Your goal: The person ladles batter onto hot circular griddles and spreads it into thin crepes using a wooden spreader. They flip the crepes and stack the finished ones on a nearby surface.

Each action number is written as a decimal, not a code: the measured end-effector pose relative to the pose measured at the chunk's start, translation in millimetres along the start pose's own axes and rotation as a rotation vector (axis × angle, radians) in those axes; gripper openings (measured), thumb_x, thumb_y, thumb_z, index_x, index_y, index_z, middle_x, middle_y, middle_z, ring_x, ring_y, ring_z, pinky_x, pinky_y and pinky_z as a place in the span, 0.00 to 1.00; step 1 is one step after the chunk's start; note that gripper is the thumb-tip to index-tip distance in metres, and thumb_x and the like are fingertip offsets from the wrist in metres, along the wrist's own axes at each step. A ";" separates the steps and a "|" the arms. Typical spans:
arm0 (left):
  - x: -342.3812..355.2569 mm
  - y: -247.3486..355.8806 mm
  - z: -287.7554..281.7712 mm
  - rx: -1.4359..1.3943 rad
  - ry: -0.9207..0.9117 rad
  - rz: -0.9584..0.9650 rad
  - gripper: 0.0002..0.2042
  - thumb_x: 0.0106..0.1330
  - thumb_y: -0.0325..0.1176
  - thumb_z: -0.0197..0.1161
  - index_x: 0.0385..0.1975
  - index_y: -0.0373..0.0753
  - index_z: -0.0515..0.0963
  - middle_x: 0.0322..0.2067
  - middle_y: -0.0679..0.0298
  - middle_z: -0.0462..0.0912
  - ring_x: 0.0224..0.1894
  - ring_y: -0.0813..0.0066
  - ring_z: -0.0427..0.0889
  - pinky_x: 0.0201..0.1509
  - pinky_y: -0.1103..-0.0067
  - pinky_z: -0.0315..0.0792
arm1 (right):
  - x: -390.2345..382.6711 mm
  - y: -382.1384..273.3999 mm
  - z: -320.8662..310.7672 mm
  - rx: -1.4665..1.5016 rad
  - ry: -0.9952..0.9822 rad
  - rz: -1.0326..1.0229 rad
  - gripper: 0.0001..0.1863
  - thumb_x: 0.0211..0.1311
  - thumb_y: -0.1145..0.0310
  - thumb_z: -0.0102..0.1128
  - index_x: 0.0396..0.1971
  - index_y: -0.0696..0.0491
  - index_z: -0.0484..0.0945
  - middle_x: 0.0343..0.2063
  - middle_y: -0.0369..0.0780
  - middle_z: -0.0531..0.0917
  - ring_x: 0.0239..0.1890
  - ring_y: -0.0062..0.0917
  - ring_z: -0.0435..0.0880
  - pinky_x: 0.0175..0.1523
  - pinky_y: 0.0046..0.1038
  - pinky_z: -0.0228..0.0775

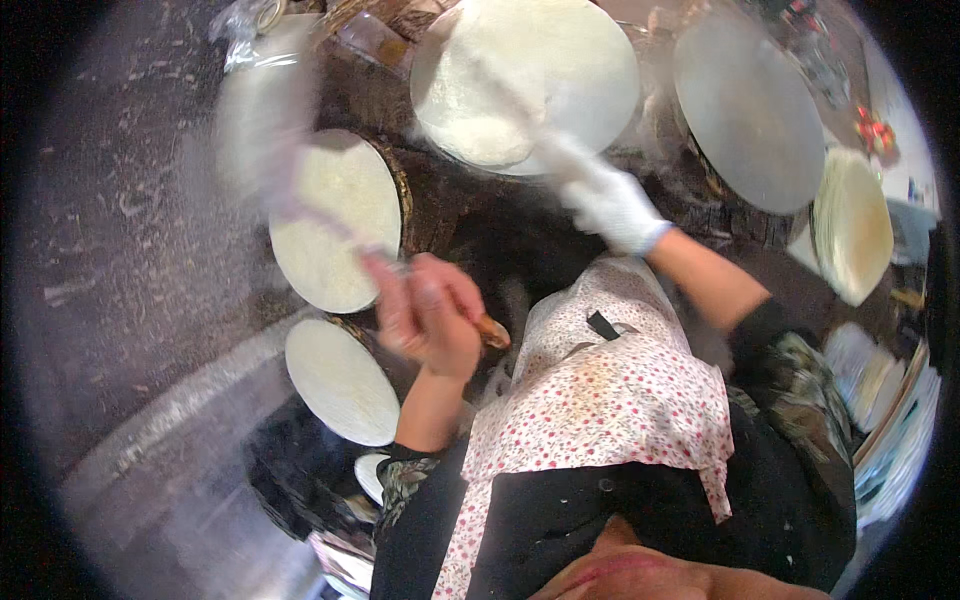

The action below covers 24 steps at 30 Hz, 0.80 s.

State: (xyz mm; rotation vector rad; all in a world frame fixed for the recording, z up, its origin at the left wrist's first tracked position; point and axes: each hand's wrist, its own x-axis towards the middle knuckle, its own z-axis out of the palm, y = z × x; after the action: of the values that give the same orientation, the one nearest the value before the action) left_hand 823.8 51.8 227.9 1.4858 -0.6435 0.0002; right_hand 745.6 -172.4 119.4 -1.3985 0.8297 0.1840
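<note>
My bare left hand (432,312) is closed round the wooden handle (492,332) of a long tool. Its shaft points up and left over the left round griddle, and motion smears its far end, so its kind does not show. My right hand (612,208), in a white glove, is at the near edge of the large round griddle (600,95). A blurred thin tool (510,95) extends from its fingers across that griddle. Pale batter or a thin pancake (485,120) covers the griddle's left part.
A grey round griddle (750,115) stands at right, beside a stack of thin round pancakes (855,228). Two more rounds at left, an upper one (335,235) and a lower one (343,385), have pale tops. A blurred whitish shape (262,120) is at upper left.
</note>
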 end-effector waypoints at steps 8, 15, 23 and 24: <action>-15.1 33.2 0.5 0.071 0.081 -0.076 0.35 0.85 0.38 0.41 0.82 0.48 0.28 0.18 0.66 0.68 0.13 0.81 0.62 0.15 0.81 0.64 | 96.6 11.6 126.2 -0.326 0.216 -0.397 0.38 0.72 0.68 0.48 0.80 0.28 0.53 0.39 0.60 0.85 0.36 0.54 0.87 0.46 0.49 0.80; -46.9 8.6 -34.4 0.010 0.083 -0.240 0.35 0.85 0.37 0.45 0.82 0.39 0.33 0.17 0.67 0.68 0.13 0.81 0.63 0.16 0.82 0.63 | 53.9 49.8 40.2 -0.248 0.515 -0.094 0.33 0.71 0.70 0.49 0.77 0.45 0.61 0.49 0.62 0.83 0.52 0.57 0.83 0.59 0.50 0.74; -72.7 2.7 -52.4 0.011 0.016 -0.323 0.33 0.84 0.32 0.46 0.82 0.38 0.39 0.17 0.67 0.70 0.14 0.82 0.64 0.18 0.83 0.62 | 66.1 31.5 83.3 -0.446 0.276 -0.245 0.31 0.76 0.63 0.43 0.78 0.29 0.59 0.45 0.64 0.84 0.48 0.58 0.85 0.56 0.51 0.76; -73.5 0.6 -52.1 0.000 -0.004 -0.331 0.33 0.84 0.31 0.46 0.82 0.38 0.40 0.17 0.66 0.70 0.14 0.83 0.64 0.18 0.83 0.62 | 58.7 40.8 68.8 -0.432 0.380 -0.256 0.31 0.77 0.63 0.42 0.78 0.29 0.59 0.45 0.63 0.84 0.48 0.57 0.86 0.57 0.49 0.77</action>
State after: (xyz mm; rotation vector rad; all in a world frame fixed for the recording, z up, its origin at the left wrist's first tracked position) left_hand 783.0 127.7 201.8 1.5779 -0.3946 -0.2575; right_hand 791.7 -121.5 47.8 -1.9716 0.9453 -0.1131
